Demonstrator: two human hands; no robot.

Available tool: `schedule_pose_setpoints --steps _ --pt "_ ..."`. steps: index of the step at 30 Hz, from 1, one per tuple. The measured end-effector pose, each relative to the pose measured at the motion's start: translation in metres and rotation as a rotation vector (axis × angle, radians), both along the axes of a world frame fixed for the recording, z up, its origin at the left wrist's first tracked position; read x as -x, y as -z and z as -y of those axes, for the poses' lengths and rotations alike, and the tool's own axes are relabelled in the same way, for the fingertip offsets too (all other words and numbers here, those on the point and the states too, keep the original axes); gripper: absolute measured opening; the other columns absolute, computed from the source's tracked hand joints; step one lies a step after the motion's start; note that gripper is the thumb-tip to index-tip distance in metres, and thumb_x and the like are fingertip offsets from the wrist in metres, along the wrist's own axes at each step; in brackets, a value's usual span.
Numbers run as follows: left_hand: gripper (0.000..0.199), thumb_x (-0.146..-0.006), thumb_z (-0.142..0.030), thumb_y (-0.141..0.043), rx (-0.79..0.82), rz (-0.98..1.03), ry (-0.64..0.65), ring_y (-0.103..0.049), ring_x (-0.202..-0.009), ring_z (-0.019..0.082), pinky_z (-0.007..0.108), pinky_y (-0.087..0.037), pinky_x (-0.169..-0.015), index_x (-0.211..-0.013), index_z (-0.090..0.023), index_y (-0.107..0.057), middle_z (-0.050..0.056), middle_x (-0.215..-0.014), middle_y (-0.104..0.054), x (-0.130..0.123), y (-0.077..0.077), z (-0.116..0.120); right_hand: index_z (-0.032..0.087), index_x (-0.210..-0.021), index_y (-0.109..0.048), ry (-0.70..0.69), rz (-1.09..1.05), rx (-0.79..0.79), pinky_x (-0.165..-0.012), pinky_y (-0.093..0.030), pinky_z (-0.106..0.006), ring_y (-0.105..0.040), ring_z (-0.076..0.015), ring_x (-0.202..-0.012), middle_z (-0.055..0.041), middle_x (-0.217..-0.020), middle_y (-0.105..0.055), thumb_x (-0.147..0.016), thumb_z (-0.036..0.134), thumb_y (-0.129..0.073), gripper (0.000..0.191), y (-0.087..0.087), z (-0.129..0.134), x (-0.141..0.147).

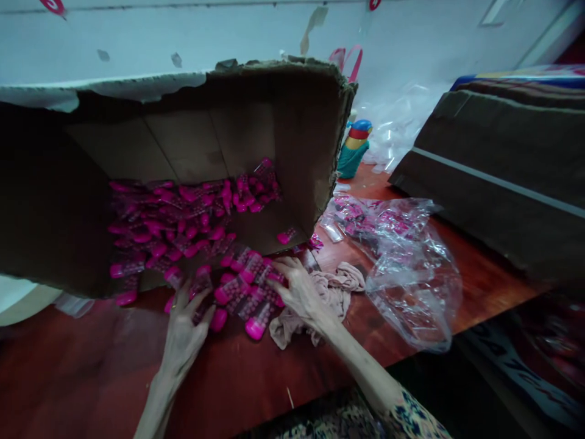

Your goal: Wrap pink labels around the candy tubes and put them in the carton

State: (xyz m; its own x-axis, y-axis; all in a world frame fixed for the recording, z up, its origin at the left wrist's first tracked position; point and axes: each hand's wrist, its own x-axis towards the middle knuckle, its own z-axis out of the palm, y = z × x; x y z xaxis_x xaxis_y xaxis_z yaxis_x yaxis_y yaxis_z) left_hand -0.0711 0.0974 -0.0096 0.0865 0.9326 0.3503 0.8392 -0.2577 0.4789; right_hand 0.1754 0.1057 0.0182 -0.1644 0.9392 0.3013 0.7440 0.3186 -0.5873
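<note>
A large cardboard box (192, 131) lies on its side on a red wooden table (82, 347), its open end toward me. Many clear plastic tubes with bright pink caps (233, 292) lie heaped inside and spill out over the box's lower lip. My left hand (183, 335) rests with spread fingers on the spilled tubes. My right hand (301, 292) lies on the same pile, fingers apart, next to a crumpled beige cloth (320, 305). A clear plastic bag (411, 274) with pink items in it lies to the right of the cloth.
A teal, yellow and red plastic figure (355, 149) stands behind the box near a heap of clear plastic wrap (397, 122). A large brown bundle (493, 164) sits at the right of the table. A white wall runs along the back.
</note>
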Motion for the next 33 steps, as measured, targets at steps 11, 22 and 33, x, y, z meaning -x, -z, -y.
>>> schedule_pose_setpoints --steps 11,22,33 --pt "0.035 -0.076 -0.008 -0.057 -0.303 0.029 0.223 -0.038 -0.126 0.030 0.048 -0.036 -0.100 -0.108 -0.019 -0.056 0.012 -0.126 -0.050 -0.076 -0.015 0.067 0.015 -0.107 -0.061 0.316 0.135 -0.048 -0.098 -0.024 -0.059 -0.039 -0.0331 -0.116 -0.0155 -0.119 -0.054 -0.089 0.021 -0.043 0.027 0.043 0.060 -0.006" --pt "0.036 -0.078 0.001 -0.043 -0.228 -0.404 0.294 -0.061 -0.085 0.023 0.029 -0.051 -0.061 -0.108 -0.008 -0.060 0.014 -0.103 -0.066 -0.172 0.038 0.044 0.014 -0.116 -0.054 0.530 0.102 0.032 -0.086 -0.040 -0.054 -0.045 -0.0327 -0.106 -0.0175 -0.118 -0.051 -0.088 0.022 -0.043 0.031 0.055 0.061 -0.041" --pt "0.037 -0.076 -0.001 -0.046 -0.220 -0.540 0.239 -0.059 -0.081 0.022 0.030 -0.048 -0.059 -0.108 -0.011 -0.063 0.011 -0.105 -0.066 -0.180 0.027 0.050 0.017 -0.095 -0.064 0.837 -0.122 -0.435 -0.078 -0.047 -0.032 -0.060 -0.0184 -0.085 -0.0063 -0.091 -0.064 -0.088 0.026 -0.048 0.020 -0.042 0.074 -0.163"
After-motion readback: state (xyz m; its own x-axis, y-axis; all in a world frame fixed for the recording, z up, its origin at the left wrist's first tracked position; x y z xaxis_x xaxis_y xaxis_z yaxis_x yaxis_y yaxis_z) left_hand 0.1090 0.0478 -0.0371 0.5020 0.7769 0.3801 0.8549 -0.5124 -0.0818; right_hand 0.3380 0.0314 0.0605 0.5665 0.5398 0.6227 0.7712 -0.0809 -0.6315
